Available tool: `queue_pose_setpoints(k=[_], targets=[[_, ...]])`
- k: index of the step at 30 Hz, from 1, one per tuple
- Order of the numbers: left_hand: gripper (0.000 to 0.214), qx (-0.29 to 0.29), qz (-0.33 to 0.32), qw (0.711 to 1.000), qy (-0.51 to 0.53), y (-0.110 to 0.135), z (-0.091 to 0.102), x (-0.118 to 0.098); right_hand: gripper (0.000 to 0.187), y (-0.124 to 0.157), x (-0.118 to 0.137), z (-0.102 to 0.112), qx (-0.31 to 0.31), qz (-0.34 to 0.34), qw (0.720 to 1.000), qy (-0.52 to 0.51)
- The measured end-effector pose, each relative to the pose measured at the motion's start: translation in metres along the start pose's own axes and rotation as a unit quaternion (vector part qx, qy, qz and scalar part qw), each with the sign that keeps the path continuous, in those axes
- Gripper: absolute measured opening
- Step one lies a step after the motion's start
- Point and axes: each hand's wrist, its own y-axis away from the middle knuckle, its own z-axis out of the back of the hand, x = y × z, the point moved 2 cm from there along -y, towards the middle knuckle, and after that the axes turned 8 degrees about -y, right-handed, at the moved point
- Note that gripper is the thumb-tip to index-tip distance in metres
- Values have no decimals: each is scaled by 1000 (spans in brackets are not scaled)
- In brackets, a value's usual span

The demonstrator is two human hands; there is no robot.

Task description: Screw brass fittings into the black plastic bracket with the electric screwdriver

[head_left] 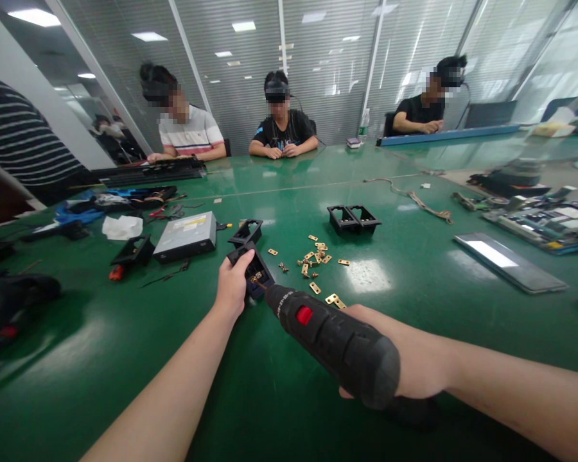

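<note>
My left hand (234, 282) grips a black plastic frame (263, 264) by its left side, thumb over the top edge. Small brass-coloured parts show inside that frame. A black cordless drill (332, 340) with a red switch is in my right hand (404, 353), its bit pointing into the frame at the brass parts. Whether the tip touches a screw is too small to tell. Just beyond the drill lie several brass plates (315, 288) and small screws (282, 267). Another black frame (246, 232) sits right behind the held one.
Two joined black frames (354, 219) stand farther back. To the left are a silver disc drive (185, 236), another black frame (133, 250) and white tissue (122, 227). At right lie a grey flat panel (510, 262) and circuit boards (549, 221). Several people sit across the green table (404, 308).
</note>
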Motion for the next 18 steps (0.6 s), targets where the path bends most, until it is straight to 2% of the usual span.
queue_pose_setpoints(k=[9, 13, 18], targets=[[65, 2, -1, 1000, 2, 0, 0, 0, 57, 1, -1, 2, -7, -3, 1000, 16], [66, 1, -1, 1000, -1, 0, 0, -1, 52, 2, 1, 2, -15, 2, 999, 31], [67, -2, 0, 1000, -1, 0, 0, -1, 60, 1, 0, 2, -10, 12, 999, 31]])
